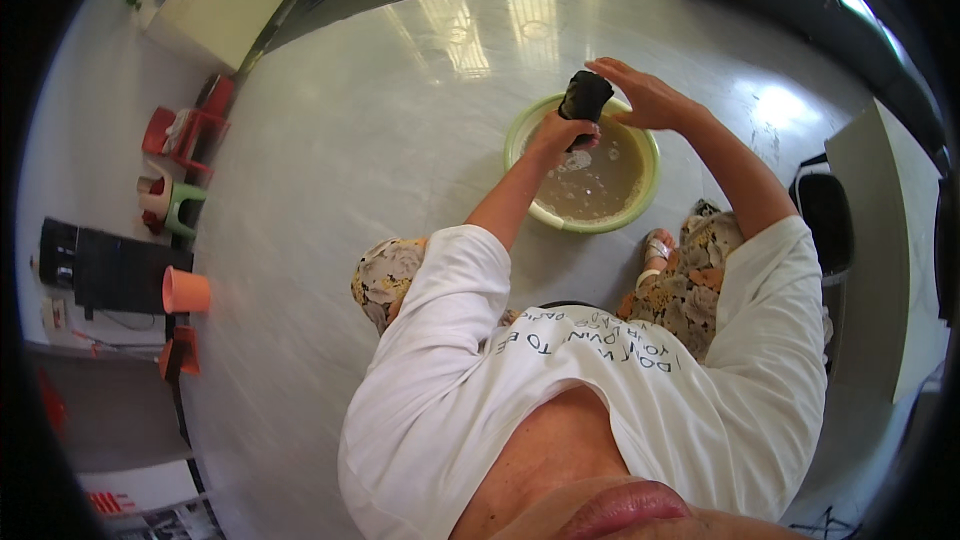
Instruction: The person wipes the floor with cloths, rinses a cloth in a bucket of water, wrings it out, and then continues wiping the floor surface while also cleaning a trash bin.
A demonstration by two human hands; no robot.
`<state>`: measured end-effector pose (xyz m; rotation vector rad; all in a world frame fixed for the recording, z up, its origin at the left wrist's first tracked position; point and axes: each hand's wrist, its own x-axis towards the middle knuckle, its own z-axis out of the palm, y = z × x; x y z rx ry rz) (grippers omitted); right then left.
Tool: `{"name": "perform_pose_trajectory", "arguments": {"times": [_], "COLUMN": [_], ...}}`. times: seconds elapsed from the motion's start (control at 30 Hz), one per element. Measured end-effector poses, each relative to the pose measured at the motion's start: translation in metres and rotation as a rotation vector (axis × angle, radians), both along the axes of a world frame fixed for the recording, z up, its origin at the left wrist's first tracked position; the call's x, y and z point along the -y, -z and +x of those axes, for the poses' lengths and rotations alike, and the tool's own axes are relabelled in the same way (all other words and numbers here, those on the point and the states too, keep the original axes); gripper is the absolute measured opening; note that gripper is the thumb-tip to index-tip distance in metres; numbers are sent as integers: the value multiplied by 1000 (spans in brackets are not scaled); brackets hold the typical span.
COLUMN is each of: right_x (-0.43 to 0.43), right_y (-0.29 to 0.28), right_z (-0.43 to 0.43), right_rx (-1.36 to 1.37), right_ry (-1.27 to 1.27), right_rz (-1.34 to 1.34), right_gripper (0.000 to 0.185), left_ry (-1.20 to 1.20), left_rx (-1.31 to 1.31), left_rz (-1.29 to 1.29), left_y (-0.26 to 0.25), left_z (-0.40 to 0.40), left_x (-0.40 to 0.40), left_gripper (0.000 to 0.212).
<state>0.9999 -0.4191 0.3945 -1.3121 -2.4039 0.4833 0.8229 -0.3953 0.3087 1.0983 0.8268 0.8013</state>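
Note:
A bunched black cloth [585,96] is gripped in my left hand [559,136] above a light green plastic basin [650,187]. The basin stands on the floor in front of me and holds murky, greyish-brown water [589,191] with patches of suds. My right hand [645,96] is raised over the basin's far right rim, its fingers apart and near the top of the cloth. It holds nothing that I can see. Whether its fingertips touch the cloth is hard to tell.
Pale, glossy floor [315,165] surrounds the basin. Along the left wall are an orange bucket [187,289], an orange dustpan [187,349], a green stool [184,210] and a red chair [199,139]. A black bin [823,221] stands at right beside a pale cabinet [874,255].

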Motion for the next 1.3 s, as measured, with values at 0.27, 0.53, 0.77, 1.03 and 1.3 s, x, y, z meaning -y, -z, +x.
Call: {"name": "perform_pose_trajectory", "arguments": {"times": [0.27,0.53,0.77,1.03,1.3], "right_x": [1,9,-6,5,-10], "right_y": [2,14,43,59,77], "right_z": [-4,-7,1,-12,-18], "right_rx": [257,179,39,-39,-617], "right_ry": [-192,-359,-94,334,421], "right_rz": [500,178,65,-49,-539], "right_gripper": [69,39,32,26,15], "left_ry": [555,662,225,-166,-370], "left_rx": [133,-290,-853,-1038,-874], "left_rz": [-418,-80,439,999,1383], "left_y": [-24,-36,-18,-10,-1], "left_z": [4,5,22,29,21], "left_x": [9,21,4,13,-13], "left_gripper": [11,22,31,28,19]}}
